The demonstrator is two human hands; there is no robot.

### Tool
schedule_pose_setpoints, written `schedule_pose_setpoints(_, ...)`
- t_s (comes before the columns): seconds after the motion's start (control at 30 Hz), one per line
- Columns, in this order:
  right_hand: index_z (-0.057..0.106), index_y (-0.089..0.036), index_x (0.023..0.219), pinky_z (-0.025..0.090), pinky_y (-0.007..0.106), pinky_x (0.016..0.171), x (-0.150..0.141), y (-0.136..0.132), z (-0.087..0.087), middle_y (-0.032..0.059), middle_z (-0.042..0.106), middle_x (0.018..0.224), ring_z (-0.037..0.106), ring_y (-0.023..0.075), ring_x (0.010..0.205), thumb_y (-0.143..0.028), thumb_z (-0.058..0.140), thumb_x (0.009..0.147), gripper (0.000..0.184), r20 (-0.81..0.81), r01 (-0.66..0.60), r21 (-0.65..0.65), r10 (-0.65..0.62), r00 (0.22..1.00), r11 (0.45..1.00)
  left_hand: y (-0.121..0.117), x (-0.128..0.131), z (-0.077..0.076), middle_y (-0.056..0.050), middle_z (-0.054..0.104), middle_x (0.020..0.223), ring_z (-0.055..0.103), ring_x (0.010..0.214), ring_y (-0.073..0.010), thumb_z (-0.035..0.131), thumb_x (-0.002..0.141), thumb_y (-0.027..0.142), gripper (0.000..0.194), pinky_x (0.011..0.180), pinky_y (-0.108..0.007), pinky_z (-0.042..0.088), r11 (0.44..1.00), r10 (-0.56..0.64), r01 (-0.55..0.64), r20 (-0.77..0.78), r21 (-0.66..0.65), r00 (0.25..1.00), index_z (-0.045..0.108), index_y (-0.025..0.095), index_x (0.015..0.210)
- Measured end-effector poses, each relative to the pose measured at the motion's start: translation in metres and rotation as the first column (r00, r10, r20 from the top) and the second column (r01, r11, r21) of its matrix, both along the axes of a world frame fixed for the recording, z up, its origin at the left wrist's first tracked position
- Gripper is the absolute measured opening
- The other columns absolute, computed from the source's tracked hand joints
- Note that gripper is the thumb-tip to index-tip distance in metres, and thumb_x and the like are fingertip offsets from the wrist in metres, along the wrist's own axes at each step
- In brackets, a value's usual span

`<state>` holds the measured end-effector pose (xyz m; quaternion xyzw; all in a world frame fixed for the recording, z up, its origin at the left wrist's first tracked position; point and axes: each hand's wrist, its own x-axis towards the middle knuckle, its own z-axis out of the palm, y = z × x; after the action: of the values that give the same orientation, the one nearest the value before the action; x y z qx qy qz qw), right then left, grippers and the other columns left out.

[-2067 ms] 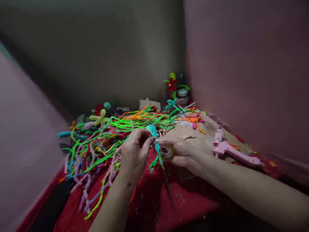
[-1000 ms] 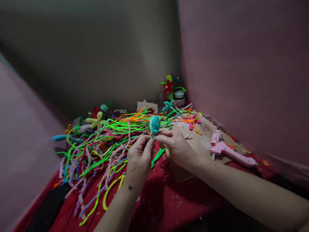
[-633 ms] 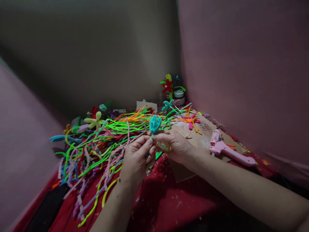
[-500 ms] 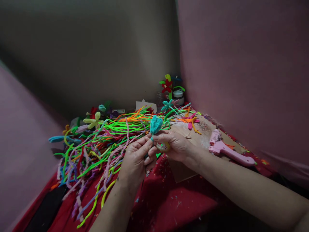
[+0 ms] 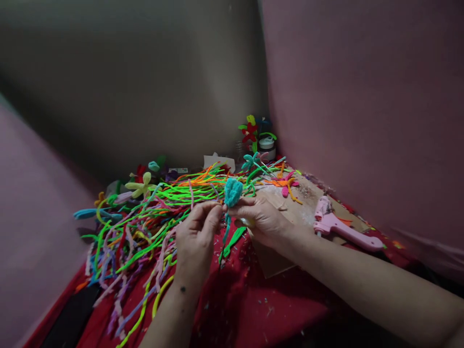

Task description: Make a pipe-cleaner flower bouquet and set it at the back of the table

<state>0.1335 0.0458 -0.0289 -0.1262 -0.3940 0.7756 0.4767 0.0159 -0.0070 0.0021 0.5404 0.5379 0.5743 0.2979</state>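
- Blue flower (image 5: 233, 192), one: I have it at the centre of the frame, head up, stem below.
- Right hand (image 5: 268, 218): pinching the flower's base.
- Left hand (image 5: 195, 234): thumb and forefinger pressed together just beside the stem; I cannot tell what lies between them.
- Pipe cleaners (image 5: 181, 194), many colours: heaped left of centre.
- Green leaf (image 5: 235, 240): below the flower, on red cloth (image 5: 268, 309).
- Pink glue gun (image 5: 344, 229): right of frame, lying on its side.

Fuzzy turquoise flower head (image 5: 233, 192), petals bunched, roughly upright, stem (image 5: 226, 229) slanting down, between the fingers (image 5: 239, 210)
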Motion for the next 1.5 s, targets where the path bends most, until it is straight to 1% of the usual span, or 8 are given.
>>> schedule_pose_setpoints(0.13,0.073,-0.021,0.081,0.038,0.027,0.073,-0.001,-0.005,-0.001,0.0,0.068,0.083,0.054,0.0112,0.073,-0.024,0.072,0.064,0.017,0.052,-0.019,0.154,0.012,0.999,0.988,0.005,-0.008,0.004,0.002,0.058,0.067,0.051,0.059,-0.0087,0.068,0.07,0.029,0.018,0.059,-0.02,0.04,0.992,-0.077,0.103,0.31,-0.069,0.948,0.062,0.015,0.08)
schedule_pose_setpoints(0.27,0.073,-0.022,0.087,0.038,0.027,0.075,0.0,-0.007,-0.003,0.0008,0.066,0.089,0.053,0.0123,0.076,-0.026,0.07,0.068,0.02,0.095,-0.018,0.259,-0.007,0.995,0.966,0.008,-0.011,0.002,0.002,0.059,0.07,0.052,0.061,-0.0086,0.072,0.066,0.026,0.021,0.062,-0.02,0.04,0.964,-0.168,0.24,0.432,-0.118,0.886,0.061,0.015,0.08)
schedule_pose_setpoints(0.53,0.073,-0.025,0.087,0.04,0.03,0.078,0.0,-0.006,-0.006,0.0006,0.067,0.086,0.055,0.0146,0.08,-0.03,0.069,0.068,0.02,0.104,-0.011,0.296,-0.021,0.994,0.955,0.004,-0.011,0.005,-0.002,0.067,0.077,0.059,0.07,-0.0135,0.073,0.064,0.021,0.016,0.071,-0.024,0.043,0.937,-0.235,0.316,0.403,-0.147,0.885,0.065,0.015,0.076)
schedule_pose_setpoints(0.83,0.072,-0.024,0.092,0.038,0.027,0.073,0.001,-0.007,-0.002,-0.0001,0.066,0.084,0.052,0.0113,0.071,-0.025,0.069,0.068,0.024,0.101,-0.053,0.244,0.029,0.994,0.968,0.007,-0.022,0.001,0.001,0.063,0.071,0.055,0.064,-0.0084,0.068,0.071,0.017,0.008,0.068,-0.02,0.043,0.889,-0.309,0.436,0.516,-0.142,0.799,0.066,0.016,0.079)
schedule_pose_setpoints(1.0,0.073,-0.022,0.086,0.038,0.027,0.074,0.0,-0.006,-0.004,-0.0006,0.067,0.082,0.053,0.0121,0.072,-0.023,0.071,0.065,0.021,0.102,-0.045,0.223,0.023,0.995,0.974,0.007,-0.022,0.001,-0.002,0.065,0.077,0.057,0.069,-0.0092,0.067,0.071,0.014,0.011,0.069,-0.02,0.043,0.894,-0.301,0.423,0.501,-0.148,0.812,0.067,0.015,0.082)
schedule_pose_setpoints(1.2,0.074,-0.023,0.083,0.039,0.031,0.08,0.0,-0.007,-0.005,-0.0006,0.068,0.078,0.056,0.0138,0.074,-0.024,0.071,0.064,0.02,0.114,-0.054,0.208,0.03,0.993,0.977,0.007,-0.022,0.001,-0.001,0.065,0.072,0.056,0.066,-0.0094,0.07,0.067,0.015,0.008,0.067,-0.02,0.042,0.893,-0.28,0.411,0.491,-0.181,0.825,0.066,0.015,0.075)
schedule_pose_setpoints(1.37,0.074,-0.023,0.081,0.04,0.032,0.077,0.0,-0.009,-0.003,-0.0017,0.067,0.071,0.055,0.0133,0.07,-0.026,0.072,0.062,0.019,0.129,-0.043,0.237,0.013,0.992,0.971,0.007,-0.023,0.003,0.001,0.06,0.066,0.052,0.06,-0.0079,0.07,0.063,0.012,0.01,0.061,-0.02,0.04,0.89,-0.264,0.409,0.506,-0.2,0.821,0.065,0.014,0.071)
schedule_pose_setpoints(1.5,0.074,-0.023,0.082,0.04,0.033,0.082,-0.001,-0.01,-0.003,-0.0008,0.068,0.079,0.057,0.0141,0.076,-0.027,0.072,0.063,0.019,0.118,-0.049,0.246,0.02,0.993,0.968,0.008,-0.023,0.004,0.001,0.056,0.062,0.049,0.058,-0.0073,0.068,0.062,0.01,0.008,0.058,-0.019,0.039,0.885,-0.273,0.42,0.506,-0.203,0.819,0.063,0.013,0.067)
